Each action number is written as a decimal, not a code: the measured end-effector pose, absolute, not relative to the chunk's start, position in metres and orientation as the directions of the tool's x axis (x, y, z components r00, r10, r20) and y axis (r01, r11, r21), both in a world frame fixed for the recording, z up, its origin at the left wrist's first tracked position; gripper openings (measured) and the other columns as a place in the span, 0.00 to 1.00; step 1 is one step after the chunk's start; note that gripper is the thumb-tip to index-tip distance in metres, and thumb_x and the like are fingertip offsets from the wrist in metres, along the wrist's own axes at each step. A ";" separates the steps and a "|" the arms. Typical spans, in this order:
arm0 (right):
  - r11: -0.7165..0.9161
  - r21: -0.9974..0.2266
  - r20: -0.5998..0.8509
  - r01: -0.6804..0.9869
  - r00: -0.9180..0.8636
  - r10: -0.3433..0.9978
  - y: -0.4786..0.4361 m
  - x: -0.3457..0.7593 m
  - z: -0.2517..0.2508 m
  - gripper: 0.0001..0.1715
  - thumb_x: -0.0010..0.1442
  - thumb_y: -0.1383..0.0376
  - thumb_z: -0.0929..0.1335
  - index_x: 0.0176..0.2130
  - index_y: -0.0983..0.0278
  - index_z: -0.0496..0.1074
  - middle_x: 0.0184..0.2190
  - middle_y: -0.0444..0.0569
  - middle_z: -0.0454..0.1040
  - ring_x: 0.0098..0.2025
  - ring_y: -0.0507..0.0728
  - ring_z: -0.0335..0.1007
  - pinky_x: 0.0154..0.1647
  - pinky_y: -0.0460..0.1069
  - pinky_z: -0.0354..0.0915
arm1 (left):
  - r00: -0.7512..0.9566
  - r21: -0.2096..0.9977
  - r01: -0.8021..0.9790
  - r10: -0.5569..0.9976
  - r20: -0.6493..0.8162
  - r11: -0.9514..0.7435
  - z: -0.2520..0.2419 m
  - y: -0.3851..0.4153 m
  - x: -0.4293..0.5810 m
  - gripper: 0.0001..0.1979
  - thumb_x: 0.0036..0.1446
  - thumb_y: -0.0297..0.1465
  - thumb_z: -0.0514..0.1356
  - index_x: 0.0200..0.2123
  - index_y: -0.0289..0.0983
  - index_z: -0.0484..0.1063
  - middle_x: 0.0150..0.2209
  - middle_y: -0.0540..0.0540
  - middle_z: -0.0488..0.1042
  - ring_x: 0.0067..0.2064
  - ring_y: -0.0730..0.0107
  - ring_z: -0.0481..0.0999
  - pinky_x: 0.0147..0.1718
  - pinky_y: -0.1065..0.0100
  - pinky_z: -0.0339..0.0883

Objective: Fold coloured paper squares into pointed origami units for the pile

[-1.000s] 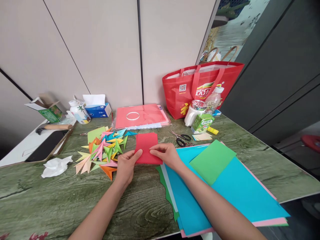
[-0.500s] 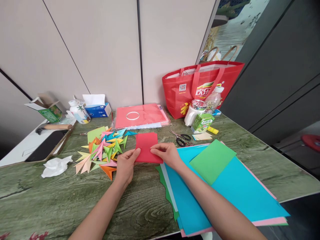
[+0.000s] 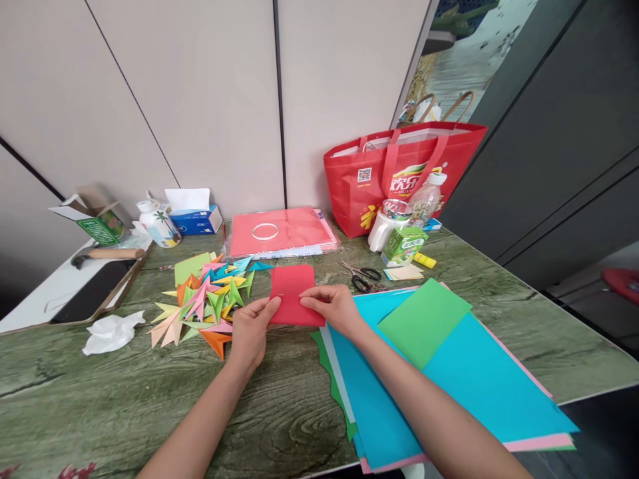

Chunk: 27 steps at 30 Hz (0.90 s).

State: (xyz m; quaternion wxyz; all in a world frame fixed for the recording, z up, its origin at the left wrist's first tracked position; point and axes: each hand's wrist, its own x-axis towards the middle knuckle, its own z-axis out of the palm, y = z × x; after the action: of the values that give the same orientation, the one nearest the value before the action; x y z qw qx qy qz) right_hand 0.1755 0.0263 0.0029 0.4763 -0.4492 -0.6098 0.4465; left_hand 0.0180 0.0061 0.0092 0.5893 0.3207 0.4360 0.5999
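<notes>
Both hands hold a folded sheet of red paper (image 3: 294, 286) just above the table. My left hand (image 3: 252, 329) pinches its left edge between thumb and fingers. On the right side, my right hand (image 3: 333, 309) is closed on the same paper, with the thumb and forefinger near its middle. A heap of folded paper pieces (image 3: 214, 296) in several colours lies to the left of the red paper. Under my right forearm is a stack of large sheets, blue paper (image 3: 464, 392) on top, with a smaller green sheet (image 3: 425, 322) lying on it.
Scissors (image 3: 362, 274), small paper slips (image 3: 403, 273) and a yellow glue stick (image 3: 425, 259) lie behind the stack. A red bag (image 3: 349, 193), white mug (image 3: 382, 229), bottle (image 3: 426, 199) and green carton (image 3: 405, 245) stand at the back. Crumpled tissue (image 3: 114, 331) and a phone (image 3: 92, 289) lie left.
</notes>
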 end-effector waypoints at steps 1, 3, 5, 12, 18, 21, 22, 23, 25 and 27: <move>0.200 -0.972 0.182 0.123 -0.142 0.973 0.026 0.176 0.003 0.09 0.46 0.63 0.69 0.29 0.65 0.76 0.29 0.48 0.77 0.32 0.56 0.72 0.33 0.48 0.66 | -0.106 0.904 -0.422 0.987 -0.123 0.067 0.009 0.006 0.018 0.11 0.35 0.31 0.68 0.27 0.34 0.77 0.24 0.47 0.77 0.26 0.70 0.74 0.29 0.70 0.68; 0.198 -0.972 0.180 0.127 -0.137 0.974 0.026 0.175 0.003 0.09 0.46 0.62 0.69 0.28 0.66 0.75 0.28 0.48 0.77 0.31 0.56 0.72 0.33 0.48 0.65 | -0.115 0.910 -0.411 0.987 -0.111 0.054 0.009 0.006 0.018 0.11 0.35 0.31 0.68 0.27 0.34 0.77 0.24 0.47 0.77 0.27 0.70 0.74 0.30 0.70 0.68; 0.193 -0.972 0.176 0.131 -0.132 0.975 0.026 0.175 0.003 0.09 0.46 0.62 0.69 0.28 0.66 0.75 0.28 0.48 0.77 0.31 0.56 0.71 0.32 0.48 0.65 | -0.117 0.914 -0.403 0.987 -0.106 0.051 0.009 0.006 0.018 0.12 0.35 0.32 0.67 0.27 0.34 0.77 0.24 0.47 0.77 0.27 0.70 0.74 0.30 0.69 0.67; 0.186 -0.973 0.170 0.134 -0.125 0.978 0.026 0.175 0.005 0.09 0.45 0.63 0.70 0.27 0.66 0.75 0.27 0.48 0.77 0.30 0.56 0.71 0.31 0.48 0.65 | -0.106 0.915 -0.400 0.990 -0.098 0.048 0.008 0.006 0.017 0.12 0.36 0.32 0.67 0.28 0.34 0.77 0.24 0.47 0.77 0.27 0.70 0.73 0.30 0.69 0.67; 0.193 -0.975 0.177 0.112 -0.143 0.974 0.026 0.175 0.005 0.08 0.46 0.63 0.69 0.27 0.66 0.75 0.27 0.48 0.76 0.30 0.55 0.70 0.31 0.47 0.64 | -0.124 0.915 -0.401 0.987 -0.106 0.048 0.011 0.006 0.018 0.11 0.35 0.33 0.68 0.26 0.34 0.77 0.22 0.48 0.76 0.25 0.72 0.72 0.27 0.70 0.65; 0.194 -0.976 0.174 0.102 -0.177 0.969 0.025 0.176 0.006 0.08 0.47 0.63 0.68 0.28 0.66 0.74 0.26 0.47 0.76 0.29 0.54 0.69 0.30 0.46 0.63 | -0.131 0.924 -0.380 0.987 -0.097 0.041 0.011 0.006 0.018 0.11 0.34 0.33 0.68 0.25 0.34 0.77 0.23 0.48 0.76 0.26 0.72 0.72 0.28 0.71 0.65; 0.197 -0.975 0.176 0.102 -0.189 0.966 0.025 0.176 0.005 0.08 0.47 0.62 0.68 0.27 0.66 0.74 0.26 0.47 0.75 0.28 0.53 0.69 0.30 0.46 0.63 | -0.134 0.929 -0.370 0.987 -0.092 0.036 0.011 0.006 0.018 0.11 0.35 0.33 0.68 0.25 0.34 0.77 0.22 0.48 0.76 0.26 0.72 0.71 0.28 0.71 0.65; 0.203 -0.973 0.179 0.106 -0.202 0.963 0.026 0.176 0.005 0.08 0.48 0.63 0.68 0.27 0.66 0.74 0.26 0.47 0.75 0.28 0.53 0.69 0.29 0.46 0.63 | -0.138 0.934 -0.357 0.987 -0.081 0.027 0.009 0.006 0.018 0.11 0.35 0.33 0.67 0.25 0.34 0.77 0.23 0.48 0.76 0.26 0.72 0.71 0.28 0.71 0.65; 0.215 -0.969 0.184 0.124 -0.219 0.958 0.026 0.176 0.005 0.08 0.48 0.63 0.68 0.26 0.66 0.73 0.25 0.47 0.75 0.28 0.53 0.68 0.30 0.46 0.62 | -0.152 0.948 -0.319 0.987 -0.051 0.000 0.007 0.007 0.017 0.10 0.36 0.33 0.67 0.26 0.34 0.77 0.23 0.48 0.77 0.26 0.72 0.72 0.29 0.71 0.65; 0.209 -0.970 0.181 0.127 -0.206 0.962 0.026 0.176 0.004 0.08 0.48 0.63 0.68 0.26 0.67 0.73 0.25 0.47 0.74 0.28 0.53 0.68 0.30 0.46 0.62 | -0.176 0.959 -0.284 0.984 -0.026 -0.025 0.005 0.007 0.017 0.09 0.38 0.32 0.66 0.26 0.34 0.77 0.25 0.48 0.77 0.27 0.72 0.72 0.30 0.72 0.65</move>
State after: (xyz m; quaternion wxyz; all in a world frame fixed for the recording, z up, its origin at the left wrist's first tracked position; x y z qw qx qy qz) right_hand 0.1756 0.0263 0.0036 0.4576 -0.4329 -0.6287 0.4559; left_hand 0.0166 0.0072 0.0045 0.5201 0.3761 0.4656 0.6093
